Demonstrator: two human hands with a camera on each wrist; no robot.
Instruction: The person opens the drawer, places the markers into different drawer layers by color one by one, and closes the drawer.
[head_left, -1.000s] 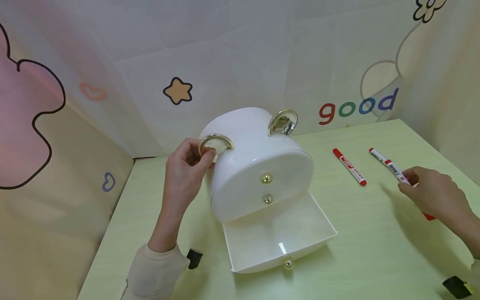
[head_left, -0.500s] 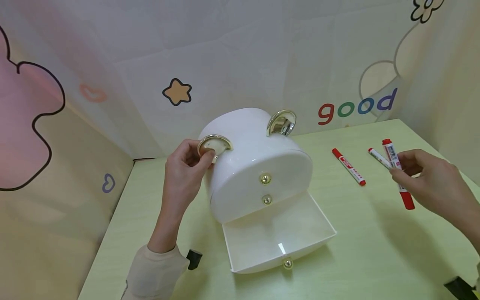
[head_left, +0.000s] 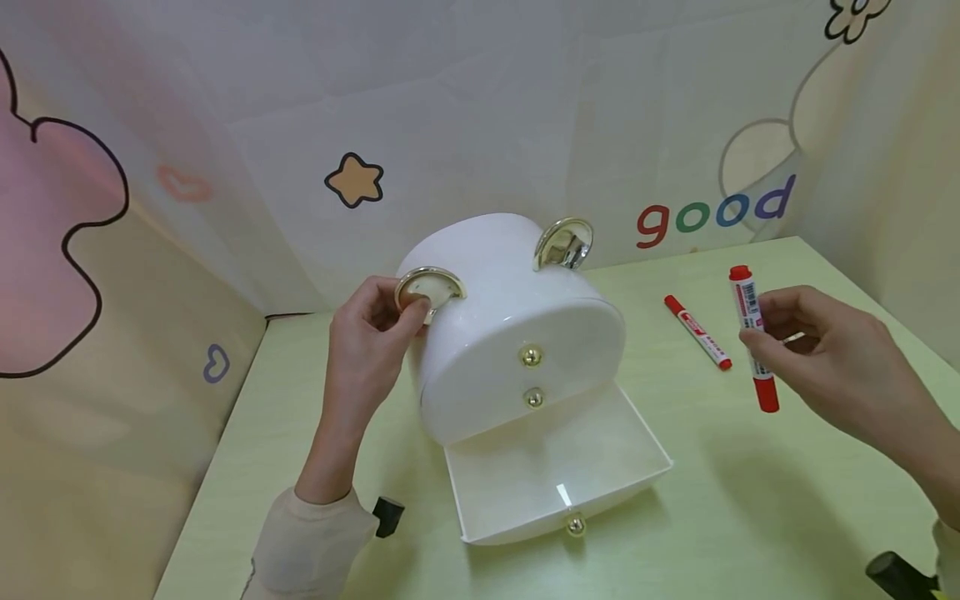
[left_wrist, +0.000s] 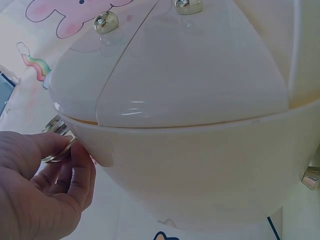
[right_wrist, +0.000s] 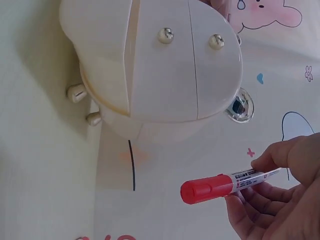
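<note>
A white rounded drawer box with gold, ear-shaped parts stands on the table. My left hand pinches its left gold ear between thumb and fingers, also plain in the left wrist view. The lowest drawer is pulled out toward me, its white floor showing. Right of the box, my right hand grips a red-capped marker in the air, nearly upright. The right wrist view shows the marker's red cap pointing out past the fingers. Another marker, visible earlier behind this hand, is mostly hidden now.
A second red-and-white marker lies on the green table between the box and my right hand. Gold knobs stick out from the drawer fronts. A printed cloth hangs behind the table.
My right hand has lifted the marker off the table and moved left with it, turning it more upright. The left hand and the box have stayed put.
</note>
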